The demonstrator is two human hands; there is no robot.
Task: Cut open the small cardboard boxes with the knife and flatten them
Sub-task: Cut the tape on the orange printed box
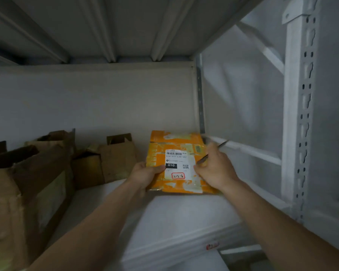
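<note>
A small orange cardboard box (176, 145) with a white shipping label lies flattened above the white shelf, its top flap pointing away from me. My left hand (145, 174) grips its lower left edge, thumb on the label. My right hand (213, 169) rests on the box's right side and holds a thin knife (216, 150), whose blade points up and to the right, past the box's edge. Both hands are on the box at once.
Several brown cardboard boxes (115, 155) with open flaps stand along the left of the white shelf (180, 216). A larger brown box (27, 192) fills the near left. White perforated rack posts (301, 114) rise on the right, and a metal shelf hangs overhead.
</note>
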